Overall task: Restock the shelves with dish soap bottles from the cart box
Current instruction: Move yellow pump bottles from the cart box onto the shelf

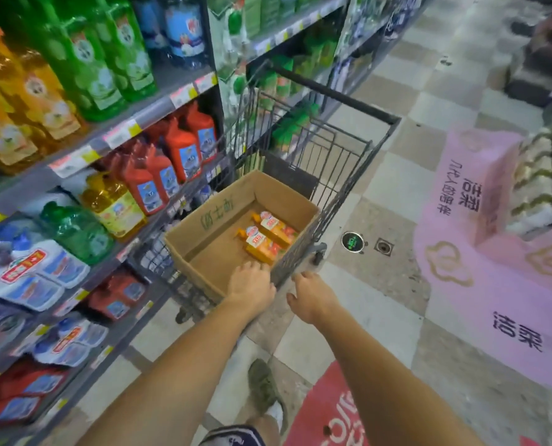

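Observation:
An open cardboard box (200, 239) sits in a grey wire shopping cart (342, 175) beside the shelves. Two orange dish soap bottles (269, 236) lie flat on the box floor, at its right side. My left hand (250, 284) reaches over the box's near rim, fingers pointing down toward the bottles, holding nothing. To its right, my right hand (311, 296) hovers at the cart's near corner, fingers curled loosely, also empty. On the left, the shelves (133, 127) carry orange, green and red bottles.
Shelving runs along the whole left side, with blue-and-white refill packs (39, 272) low down. A pink floor display (493, 252) with stacked goods stands to the right. My foot (266, 391) is on the tiled aisle floor behind the cart.

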A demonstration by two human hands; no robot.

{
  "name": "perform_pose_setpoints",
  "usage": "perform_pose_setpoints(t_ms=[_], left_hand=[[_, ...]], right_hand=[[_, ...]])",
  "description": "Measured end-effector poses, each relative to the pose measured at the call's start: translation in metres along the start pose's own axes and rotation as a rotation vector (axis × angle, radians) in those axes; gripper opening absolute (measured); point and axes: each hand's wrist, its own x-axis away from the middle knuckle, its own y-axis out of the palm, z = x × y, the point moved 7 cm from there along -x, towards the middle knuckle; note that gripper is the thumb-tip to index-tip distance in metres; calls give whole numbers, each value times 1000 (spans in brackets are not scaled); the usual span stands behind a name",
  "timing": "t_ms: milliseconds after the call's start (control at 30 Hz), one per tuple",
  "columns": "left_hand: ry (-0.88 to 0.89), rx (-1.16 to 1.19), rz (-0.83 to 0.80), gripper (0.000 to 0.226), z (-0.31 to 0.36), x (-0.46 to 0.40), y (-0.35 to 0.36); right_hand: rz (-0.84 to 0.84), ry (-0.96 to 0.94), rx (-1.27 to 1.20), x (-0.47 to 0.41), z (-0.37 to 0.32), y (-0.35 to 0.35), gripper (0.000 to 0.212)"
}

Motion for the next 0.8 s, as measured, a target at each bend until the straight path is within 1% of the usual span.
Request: perform_pose_setpoints(t_ms=[167,267,400,567,667,733,800], left_hand=[[-40,48,26,37,-16,-70,-22],[-101,64,-28,38,-30,-97,-20],[-163,117,-80,37,-48,-136,-12],[-239,134,-146,37,-69,-188,11],[-309,174,-230,36,-82,-220,35],[-344,248,-294,35,-82,-239,52],[-359,296,-350,33,-80,-260,71]], right_hand=[[20,-51,-39,-80,-7,-36,55],[8,-53,-31,-117,-7,-45,55],[-117,-47,-10,-173,1,-44,56],[-300,-66,118,-247,22,-31,60],[-404,-90,206,-298,36,-17,59],[-494,-94,269,-333,44,-5,63],[-524,-126,314,-369,45,9,70]])
